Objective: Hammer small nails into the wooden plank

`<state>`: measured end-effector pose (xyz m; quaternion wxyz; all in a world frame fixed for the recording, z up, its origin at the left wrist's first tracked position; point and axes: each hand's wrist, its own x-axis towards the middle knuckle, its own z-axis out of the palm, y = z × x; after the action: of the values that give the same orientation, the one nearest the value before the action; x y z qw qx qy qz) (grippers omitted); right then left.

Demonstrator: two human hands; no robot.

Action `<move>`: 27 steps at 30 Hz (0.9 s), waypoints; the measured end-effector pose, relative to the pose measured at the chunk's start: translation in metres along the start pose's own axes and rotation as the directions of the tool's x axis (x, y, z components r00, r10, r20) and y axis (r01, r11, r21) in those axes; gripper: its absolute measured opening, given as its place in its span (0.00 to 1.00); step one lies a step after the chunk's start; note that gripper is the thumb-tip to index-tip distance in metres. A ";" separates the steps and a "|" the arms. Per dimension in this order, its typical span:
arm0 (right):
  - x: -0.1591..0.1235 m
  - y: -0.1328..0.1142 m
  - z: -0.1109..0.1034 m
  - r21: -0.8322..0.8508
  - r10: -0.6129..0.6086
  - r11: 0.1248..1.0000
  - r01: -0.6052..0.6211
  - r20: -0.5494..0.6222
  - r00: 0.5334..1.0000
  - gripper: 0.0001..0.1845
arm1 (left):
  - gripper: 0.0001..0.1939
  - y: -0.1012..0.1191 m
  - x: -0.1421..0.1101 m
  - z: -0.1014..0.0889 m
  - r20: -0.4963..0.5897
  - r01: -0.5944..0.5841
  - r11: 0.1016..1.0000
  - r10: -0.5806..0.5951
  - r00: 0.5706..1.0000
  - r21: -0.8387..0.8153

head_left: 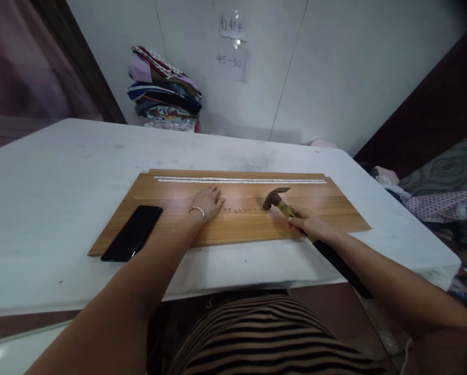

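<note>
My right hand (309, 225) is wrapped around the handle of a claw hammer (285, 208). The hammer's face is down at the wooden board (171, 200), at the right end of a row of small nails (240, 210); whether it touches a nail I cannot tell. My left hand (207, 202), with a bracelet at the wrist, lies palm down on the board, fingers stretched out, just left of the nails. Nothing shows in its grip. Two thin white marked strips (241, 180) run along the board's far side.
A black phone (132, 233) rests on the board's left end. The board lies on a white-covered table (80, 172), whose near edge is close to my body. Folded clothes (165, 94) are stacked at the back left against the wall. Paper notes (231, 60) hang on that wall.
</note>
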<state>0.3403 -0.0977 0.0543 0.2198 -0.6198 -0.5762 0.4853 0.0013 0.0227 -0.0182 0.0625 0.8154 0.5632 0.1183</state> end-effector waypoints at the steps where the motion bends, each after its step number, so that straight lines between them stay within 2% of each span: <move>1: 0.000 0.000 0.000 0.000 0.005 1.000 -0.005 -0.002 1.000 0.12 | 0.22 0.000 0.000 0.000 0.001 -0.002 1.000 0.002 1.000 0.009; 9: -0.001 0.000 -0.001 0.027 -0.005 1.000 0.005 -0.016 1.000 0.14 | 0.22 -0.001 0.002 0.002 -0.011 0.002 1.000 -0.002 1.000 0.006; 14: -0.001 -0.010 0.004 0.078 0.015 0.997 -0.010 -0.064 0.998 0.17 | 0.20 -0.003 0.001 -0.003 -0.022 0.006 0.999 -0.007 1.000 -0.053; 17: -0.003 -0.020 0.008 0.116 0.015 0.993 -0.003 -0.101 0.995 0.26 | 0.19 -0.002 -0.001 -0.011 -0.114 0.048 0.986 -0.067 0.991 -0.157; 20: -0.003 -0.031 0.012 0.167 -0.026 0.985 0.047 -0.126 0.992 0.28 | 0.18 0.016 -0.004 -0.025 -0.240 0.070 0.941 -0.156 0.958 -0.330; 22: 0.000 -0.039 0.014 0.220 -0.063 0.971 0.093 -0.137 0.989 0.25 | 0.17 0.043 -0.005 -0.036 -0.212 0.045 0.867 -0.171 0.962 -0.496; 24: 0.006 -0.048 0.019 0.273 -0.088 0.953 0.128 -0.154 0.984 0.21 | 0.16 0.079 -0.003 -0.044 -0.083 0.060 0.742 -0.155 0.984 -0.667; 27: 0.020 -0.066 0.033 0.334 -0.109 0.927 0.172 -0.200 0.974 0.16 | 0.17 0.131 0.009 -0.053 0.131 0.193 0.440 -0.167 0.977 -0.877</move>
<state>0.2763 -0.0729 0.0882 0.4109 -0.5688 -0.5022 0.5054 0.1092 -0.0172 0.0650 0.4953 0.6012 0.5020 0.3757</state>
